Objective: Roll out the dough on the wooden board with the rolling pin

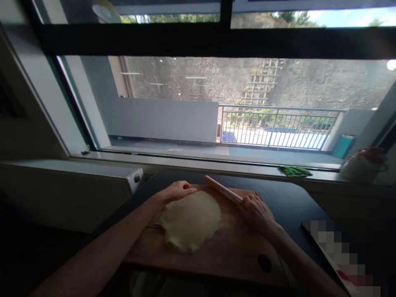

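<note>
A flat, pale sheet of dough [192, 220] with an uneven edge lies on a wooden board [230, 255]. My left hand [177, 192] is at the dough's far left edge, fingers curled and the thumb along the rim; the fingertips are partly hidden. My right hand [255, 208] is closed around the near end of a slim pink rolling pin [223, 190] with some printing on it. The pin slants across the far right part of the board, beside the dough and apart from it.
The board rests on a dark table [287, 202] by a large window. On the sill are a green cloth [295, 171] and a pale pot [363, 165]. A radiator [93, 169] stands at left. A blurred, pixelated item [340, 251] lies at the table's right edge.
</note>
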The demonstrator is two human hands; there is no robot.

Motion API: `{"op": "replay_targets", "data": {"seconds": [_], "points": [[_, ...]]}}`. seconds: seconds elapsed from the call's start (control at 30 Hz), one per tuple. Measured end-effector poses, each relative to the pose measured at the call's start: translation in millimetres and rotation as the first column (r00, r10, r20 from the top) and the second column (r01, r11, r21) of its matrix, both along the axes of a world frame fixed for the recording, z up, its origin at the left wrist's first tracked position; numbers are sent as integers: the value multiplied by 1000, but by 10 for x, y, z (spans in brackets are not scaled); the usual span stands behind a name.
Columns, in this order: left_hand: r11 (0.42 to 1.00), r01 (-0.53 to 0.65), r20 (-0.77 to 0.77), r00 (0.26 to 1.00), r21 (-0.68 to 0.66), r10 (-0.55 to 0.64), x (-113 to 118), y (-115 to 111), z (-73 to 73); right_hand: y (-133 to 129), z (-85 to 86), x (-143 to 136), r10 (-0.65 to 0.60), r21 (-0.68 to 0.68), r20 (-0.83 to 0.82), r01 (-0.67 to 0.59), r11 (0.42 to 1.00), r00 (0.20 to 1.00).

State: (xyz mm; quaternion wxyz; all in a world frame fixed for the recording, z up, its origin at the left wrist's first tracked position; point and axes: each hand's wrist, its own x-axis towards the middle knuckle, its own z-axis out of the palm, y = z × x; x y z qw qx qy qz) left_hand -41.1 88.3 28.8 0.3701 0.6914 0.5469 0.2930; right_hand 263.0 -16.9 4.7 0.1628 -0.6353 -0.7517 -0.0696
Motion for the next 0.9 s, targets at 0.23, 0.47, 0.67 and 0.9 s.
{"op": "replay_targets", "data": {"seconds": [0.23, 0.47, 0.67, 0.9], "points": [[954, 161, -291, 928, -252, -233, 310, 280, 172, -54, -31, 79, -108, -40, -29, 107, 993, 994], [953, 231, -18, 971, -194, -239, 285, 89, 285, -38, -44, 86, -113, -54, -38, 111, 992, 993], [917, -107, -327, 913, 384, 244, 131, -194, 57, -54, -62, 78, -106, -51, -38, 104, 993, 994], [836, 386, -267, 916, 390, -298, 385, -1021, -184, -70, -86, 58, -98, -33, -32, 97, 995, 995]]}}
